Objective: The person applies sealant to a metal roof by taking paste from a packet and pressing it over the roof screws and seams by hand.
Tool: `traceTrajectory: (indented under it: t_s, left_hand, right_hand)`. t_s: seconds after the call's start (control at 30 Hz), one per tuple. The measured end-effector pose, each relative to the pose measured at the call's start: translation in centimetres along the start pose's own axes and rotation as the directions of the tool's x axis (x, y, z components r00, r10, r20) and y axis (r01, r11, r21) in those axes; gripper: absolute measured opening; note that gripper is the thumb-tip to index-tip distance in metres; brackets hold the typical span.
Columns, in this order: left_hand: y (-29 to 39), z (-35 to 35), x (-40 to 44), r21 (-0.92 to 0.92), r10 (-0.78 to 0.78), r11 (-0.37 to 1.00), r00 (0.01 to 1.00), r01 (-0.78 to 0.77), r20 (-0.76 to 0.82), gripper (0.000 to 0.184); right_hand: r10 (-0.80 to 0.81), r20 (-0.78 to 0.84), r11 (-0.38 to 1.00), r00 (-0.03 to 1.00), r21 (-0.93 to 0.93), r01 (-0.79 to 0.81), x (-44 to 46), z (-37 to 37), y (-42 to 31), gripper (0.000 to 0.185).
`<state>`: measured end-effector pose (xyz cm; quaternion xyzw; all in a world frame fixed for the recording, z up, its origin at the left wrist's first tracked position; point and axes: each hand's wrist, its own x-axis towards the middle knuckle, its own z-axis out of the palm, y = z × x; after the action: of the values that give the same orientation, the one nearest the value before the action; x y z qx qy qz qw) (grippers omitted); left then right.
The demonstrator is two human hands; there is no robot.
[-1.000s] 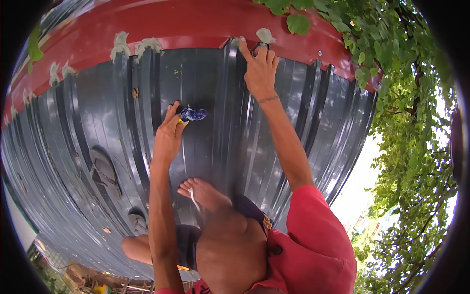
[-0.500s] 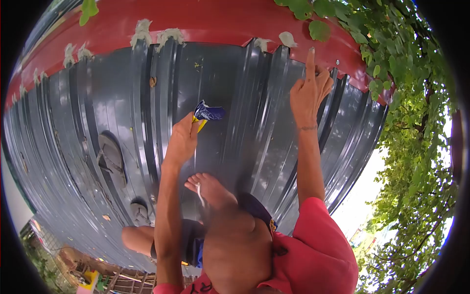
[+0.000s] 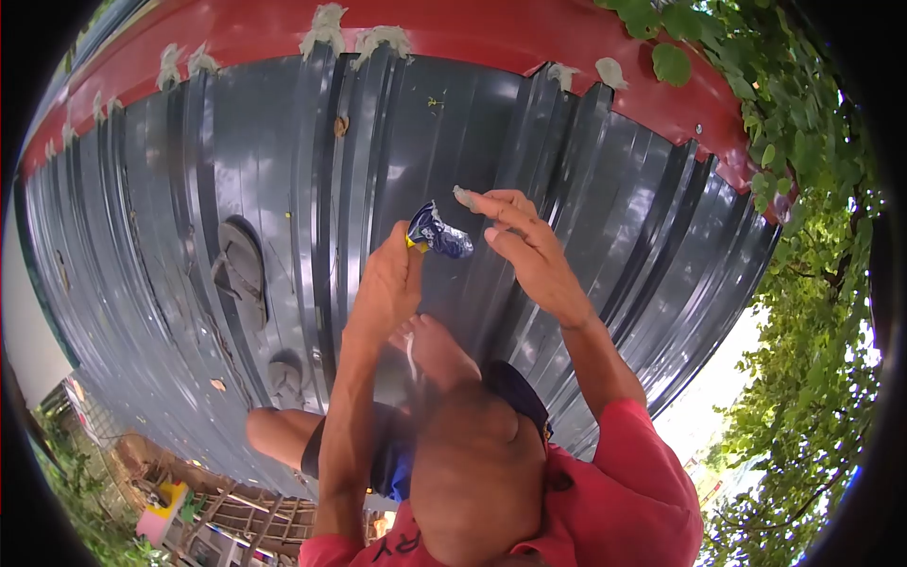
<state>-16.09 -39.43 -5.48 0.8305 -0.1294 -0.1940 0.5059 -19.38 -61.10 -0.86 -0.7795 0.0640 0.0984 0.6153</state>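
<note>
My left hand (image 3: 389, 288) is closed around a blue and yellow foil packet (image 3: 442, 236), its crumpled top sticking out past the fingers. Just right of the packet, not touching it, is my right hand (image 3: 534, 250), with its fingers apart and a dab of grey paste (image 3: 463, 197) on the extended index fingertip. Grey paste lumps (image 3: 382, 42) cover several rib ends where the dark metal roofing (image 3: 444, 123) meets the red flashing (image 3: 491, 33). One rounded paste patch (image 3: 610, 73) lies on the flashing at the upper right.
A grey flip-flop (image 3: 242, 269) lies on the roofing at left, with another sandal (image 3: 285, 375) below it. My bare foot (image 3: 439, 350) rests on the ribbed sheet. Leafy vines (image 3: 803, 189) hang over the right edge. A screw head (image 3: 698, 128) shows on the flashing.
My right hand has come down and left from the red flashing to beside the packet, and its index fingertip now carries grey paste. The view has shifted slightly; my left hand still holds the packet.
</note>
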Motion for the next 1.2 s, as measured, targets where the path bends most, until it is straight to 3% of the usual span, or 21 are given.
traceTrajectory:
  t_s: [0.1, 0.27, 0.47, 1.2]
  left_hand:
    - [0.0, 0.0, -0.3, 0.001, 0.001, 1.0, 1.0, -0.001, -0.01, 0.012]
    - [2.3, -0.8, -0.4, -0.086, 0.017, 0.996, 1.0, -0.015, 0.02, 0.022]
    - [2.9, -0.9, -0.5, -0.089, -0.096, 0.991, 0.994, 0.101, 0.059, 0.033]
    - [1.9, 0.1, 0.2, 0.131, 0.167, 0.98, 0.978, -0.151, -0.122, 0.018]
  right_hand:
    - [0.129, 0.068, 0.988, 0.989, 0.077, -0.134, -0.1, 0.4, -1.3, 0.046]
    - [0.094, 0.09, 0.962, 0.992, 0.25, -0.114, 0.2, 0.9, -0.3, 0.043]
    - [0.127, 0.106, 0.923, 0.986, 0.352, -0.157, 0.5, 0.8, 0.4, 0.041]
    - [0.175, 0.205, 0.786, 0.963, 0.56, -0.262, 1.1, 0.0, 0.2, 0.033]
